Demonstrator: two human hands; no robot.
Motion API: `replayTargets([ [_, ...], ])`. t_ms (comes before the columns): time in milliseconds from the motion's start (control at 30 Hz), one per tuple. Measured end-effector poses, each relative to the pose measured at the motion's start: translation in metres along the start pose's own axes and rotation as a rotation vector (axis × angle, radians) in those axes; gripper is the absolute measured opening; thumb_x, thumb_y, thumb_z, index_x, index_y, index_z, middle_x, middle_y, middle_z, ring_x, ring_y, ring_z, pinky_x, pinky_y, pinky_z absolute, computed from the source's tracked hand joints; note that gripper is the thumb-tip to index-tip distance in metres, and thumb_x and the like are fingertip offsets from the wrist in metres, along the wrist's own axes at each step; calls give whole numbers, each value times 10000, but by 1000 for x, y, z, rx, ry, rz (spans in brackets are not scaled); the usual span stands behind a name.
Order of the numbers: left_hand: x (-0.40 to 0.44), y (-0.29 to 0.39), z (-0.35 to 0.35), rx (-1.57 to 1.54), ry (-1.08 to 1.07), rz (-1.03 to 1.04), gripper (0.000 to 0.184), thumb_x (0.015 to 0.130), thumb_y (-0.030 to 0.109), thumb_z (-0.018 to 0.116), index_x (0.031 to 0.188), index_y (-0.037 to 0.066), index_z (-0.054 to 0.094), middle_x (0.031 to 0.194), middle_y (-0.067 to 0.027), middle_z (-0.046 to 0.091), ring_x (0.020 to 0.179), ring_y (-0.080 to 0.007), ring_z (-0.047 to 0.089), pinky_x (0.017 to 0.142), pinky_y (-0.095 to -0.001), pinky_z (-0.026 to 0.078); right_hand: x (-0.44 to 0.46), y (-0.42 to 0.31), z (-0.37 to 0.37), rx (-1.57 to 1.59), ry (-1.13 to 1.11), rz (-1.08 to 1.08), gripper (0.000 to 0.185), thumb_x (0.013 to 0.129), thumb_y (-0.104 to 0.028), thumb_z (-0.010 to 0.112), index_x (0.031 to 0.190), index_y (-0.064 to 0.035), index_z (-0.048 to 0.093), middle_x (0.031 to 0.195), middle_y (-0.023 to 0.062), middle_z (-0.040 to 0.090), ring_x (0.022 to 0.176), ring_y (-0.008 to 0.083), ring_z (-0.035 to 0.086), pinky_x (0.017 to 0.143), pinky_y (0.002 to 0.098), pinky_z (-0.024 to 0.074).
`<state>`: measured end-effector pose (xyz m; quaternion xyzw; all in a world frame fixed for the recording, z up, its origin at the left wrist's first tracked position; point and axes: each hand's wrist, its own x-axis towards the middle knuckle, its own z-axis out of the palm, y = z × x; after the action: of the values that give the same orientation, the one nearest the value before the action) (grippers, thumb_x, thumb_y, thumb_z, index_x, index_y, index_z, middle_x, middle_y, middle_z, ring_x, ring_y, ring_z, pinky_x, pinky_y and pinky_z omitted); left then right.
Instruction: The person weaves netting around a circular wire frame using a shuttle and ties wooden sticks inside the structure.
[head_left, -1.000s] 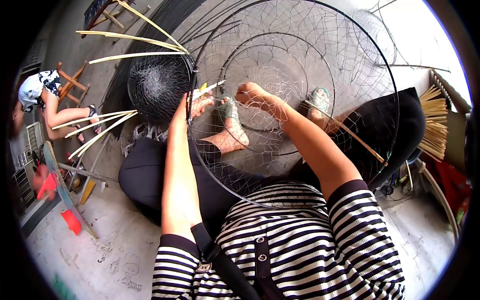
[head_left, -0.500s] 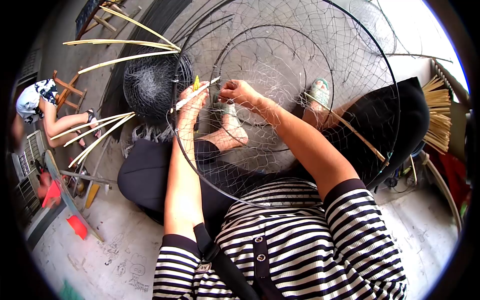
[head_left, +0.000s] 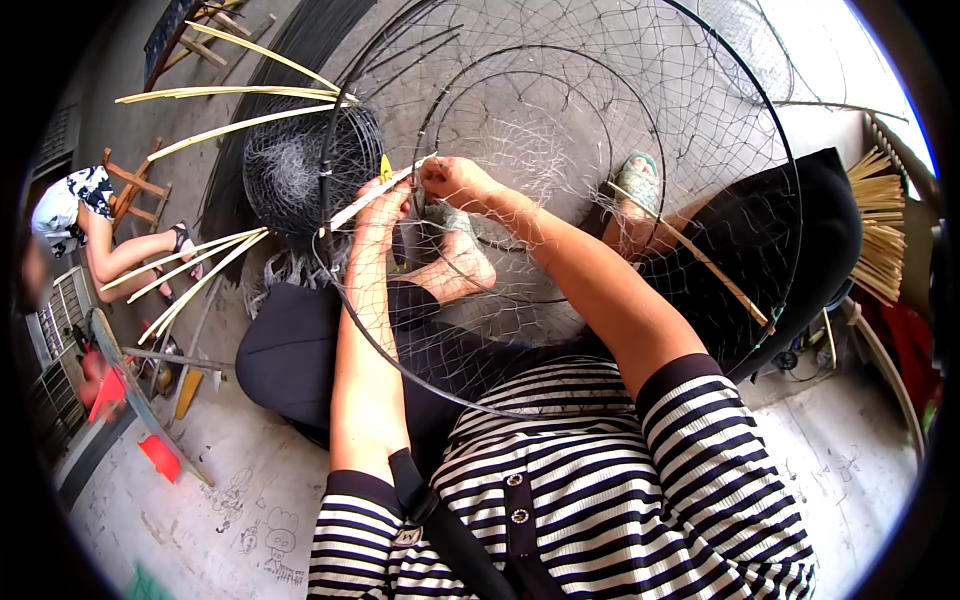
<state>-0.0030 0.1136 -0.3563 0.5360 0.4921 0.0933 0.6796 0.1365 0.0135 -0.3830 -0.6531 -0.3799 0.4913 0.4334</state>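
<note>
A net cage of dark mesh on round black hoops (head_left: 797, 200) spans my lap. At its left side my left hand (head_left: 380, 208) is closed around a pale wooden stick (head_left: 358, 207) that slants up to the right. A yellow-tipped tool (head_left: 386, 168) pokes up from the same hand; most of it is hidden. My right hand (head_left: 458, 184) is pinched closed at the stick's upper end, and what lies between its fingertips is too small to make out. Another thin stick (head_left: 720, 272) spans the right part of the net, reaching the outer hoop.
Beyond my left hand stands a roll of dark netting (head_left: 300, 165), with pale sticks (head_left: 225, 93) fanned out nearby. A bundle of sticks (head_left: 875, 225) is at the right. Another person's leg (head_left: 130, 250) and a wooden stool (head_left: 135, 190) show at left.
My right hand has moved left to the stick's upper end, close to my left hand. The left side of the outer hoop has shifted a little to the left.
</note>
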Motion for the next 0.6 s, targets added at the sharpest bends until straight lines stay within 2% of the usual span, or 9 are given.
replayTargets([
  [133, 1, -2, -5, -48, 4, 2, 197, 788, 50, 680, 970, 3, 622, 701, -19, 605, 510, -67, 530, 403, -181, 376, 3, 0, 3, -21, 53, 43, 126, 802, -138, 590, 877, -39, 609, 722, 71, 645, 656, 173, 629, 607, 309, 501],
  [233, -1, 0, -4, -200, -45, -14, 136, 811, 54, 654, 925, 4, 599, 682, -18, 572, 520, -83, 518, 426, -200, 375, 3, 0, 4, 355, 58, 179, 121, 838, -112, 567, 901, -10, 585, 722, 63, 629, 643, 154, 620, 579, 291, 504],
  [367, -3, 7, -1, -271, -96, -116, 117, 827, 79, 647, 901, 2, 601, 671, -12, 556, 529, -89, 511, 450, -210, 375, 10, 13, 14, 567, 101, 178, 137, 866, -104, 554, 922, 20, 570, 743, 70, 617, 633, 135, 608, 563, 268, 509],
  [433, -3, 5, -1, -298, -112, -123, 158, 830, 110, 652, 943, 2, 635, 694, -14, 578, 530, -89, 508, 459, -205, 378, 13, 19, 19, 679, 117, 154, 148, 864, -108, 563, 922, 28, 570, 758, 81, 619, 631, 133, 606, 566, 264, 513],
  [500, -4, 5, 2, -297, -93, -135, 191, 835, 122, 645, 977, -6, 644, 714, -17, 595, 529, -89, 505, 466, -204, 381, 9, 16, 16, 618, 124, 172, 153, 861, -109, 571, 930, 27, 574, 761, 80, 621, 634, 133, 607, 564, 263, 515],
  [600, -4, 7, 1, -207, -191, -80, 225, 841, 135, 633, 1008, -15, 648, 741, -23, 614, 532, -85, 504, 475, -201, 387, 0, 11, 10, 580, 146, 197, 161, 858, -112, 583, 935, 29, 579, 771, 81, 626, 635, 132, 606, 566, 261, 518],
])
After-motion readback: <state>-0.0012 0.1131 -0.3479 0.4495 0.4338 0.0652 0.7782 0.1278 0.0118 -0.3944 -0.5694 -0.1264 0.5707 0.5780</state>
